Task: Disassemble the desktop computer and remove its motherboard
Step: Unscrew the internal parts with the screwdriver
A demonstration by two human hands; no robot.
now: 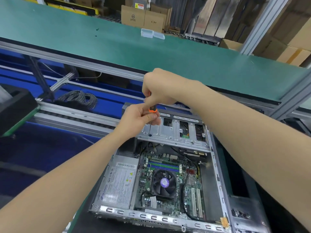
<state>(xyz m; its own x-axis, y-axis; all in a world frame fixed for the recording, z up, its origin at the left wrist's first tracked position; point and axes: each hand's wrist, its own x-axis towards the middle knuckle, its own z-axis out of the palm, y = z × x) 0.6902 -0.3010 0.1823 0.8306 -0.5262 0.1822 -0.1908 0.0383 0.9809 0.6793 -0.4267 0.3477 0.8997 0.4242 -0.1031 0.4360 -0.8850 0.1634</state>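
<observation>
Head view. Desktop computer (217, 165) lies on its side, lid off, lower centre of frame. Both forearms reach forward over it, the left from the lower left, the right from the right edge. Right hand (156, 88) is curled over the top of an orange-and-black screwdriver (152, 109). Left hand (139, 116), just below, pinches the handle's lower end between thumb and fingers. Shaft stands near upright, tip on the raised metal drive cage (175, 135) (far end of the case). Motherboard (190, 182) sits in the case below the cage, with the fan (164, 183) on it and the power supply (117, 182) beside it. Green surface (101, 39) beyond carries two clear boxes (152, 33).
</observation>
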